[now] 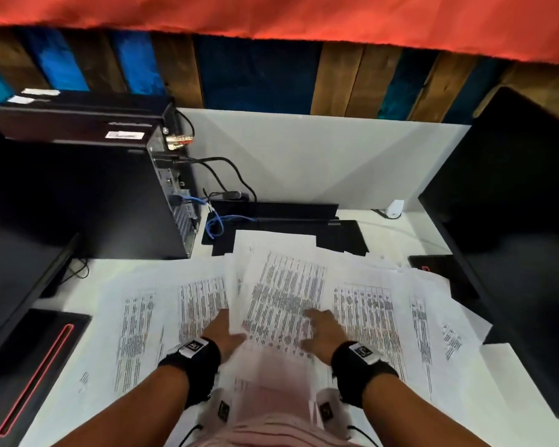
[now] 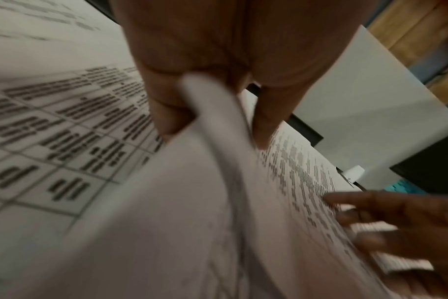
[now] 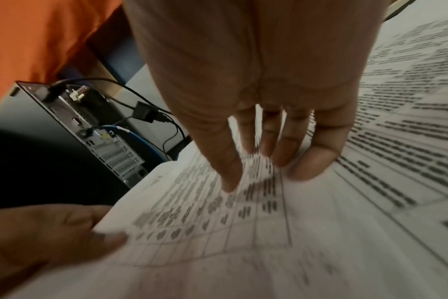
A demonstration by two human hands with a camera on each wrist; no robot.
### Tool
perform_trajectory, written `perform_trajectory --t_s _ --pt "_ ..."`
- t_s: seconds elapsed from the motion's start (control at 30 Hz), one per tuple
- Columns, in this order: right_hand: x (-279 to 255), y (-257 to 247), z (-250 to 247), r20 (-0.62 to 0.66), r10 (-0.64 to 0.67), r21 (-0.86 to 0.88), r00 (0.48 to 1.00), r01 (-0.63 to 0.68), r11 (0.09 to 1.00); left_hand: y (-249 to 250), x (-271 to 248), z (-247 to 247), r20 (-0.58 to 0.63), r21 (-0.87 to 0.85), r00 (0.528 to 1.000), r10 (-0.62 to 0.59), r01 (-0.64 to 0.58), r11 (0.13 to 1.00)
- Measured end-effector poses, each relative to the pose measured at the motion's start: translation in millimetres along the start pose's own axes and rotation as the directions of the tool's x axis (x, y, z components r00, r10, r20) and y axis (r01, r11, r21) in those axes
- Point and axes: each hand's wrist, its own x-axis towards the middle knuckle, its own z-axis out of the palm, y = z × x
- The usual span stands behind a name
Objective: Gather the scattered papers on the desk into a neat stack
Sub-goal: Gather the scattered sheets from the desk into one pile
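Note:
Printed table sheets lie scattered over the white desk (image 1: 304,156), some to the left (image 1: 136,333) and others to the right (image 1: 371,308). A loose bunch of sheets (image 1: 281,298) sits in the middle, overlapping them. My left hand (image 1: 226,333) pinches the bunch's left edge (image 2: 210,125), fingers beneath and thumb (image 3: 64,232) on top. My right hand (image 1: 320,330) lies on the top sheet (image 3: 243,242), and its fingers (image 3: 312,161) are straight and spread. Motion blurs the sheets nearest me.
A black computer tower (image 1: 110,195) with cables (image 1: 217,224) stands at the back left. A dark monitor (image 1: 513,221) fills the right side. A flat black device (image 1: 288,221) lies behind the papers. Near the left edge sits a black box with a red stripe (image 1: 29,366).

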Motion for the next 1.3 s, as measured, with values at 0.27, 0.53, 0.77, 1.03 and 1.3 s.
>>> perform_trajectory --t_s 0.27,0.53,0.77,1.03,1.3 --pt "-27.5 67.6 -76.8 -0.500 0.609 0.200 0.616 -0.602 0.773 -36.9 -4.2 -16.7 -0.106 -0.058 0.990 -0.091 0.086 0.995" --pt "-17.7 72.3 -56.6 -0.312 0.478 0.472 0.821 -0.303 0.828 -35.2 2.0 -15.7 0.005 -0.082 0.995 -0.102 0.102 0.991" --pt "-63.9 -9.0 -118.8 -0.791 0.031 0.044 0.611 0.007 0.999 -66.3 9.6 -18.2 -0.015 -0.068 0.990 -0.140 0.139 0.988" --pt "-71.6 -63.8 -125.8 -0.733 -0.039 0.227 0.679 0.299 0.927 -49.6 -10.7 -15.3 -0.033 -0.149 0.998 -0.050 0.045 0.988" --pt "-16.0 -41.1 -8.1 -0.236 0.067 0.262 0.969 -0.003 0.965 -69.9 8.2 -22.3 0.070 -0.532 0.979 -0.191 0.199 0.823"
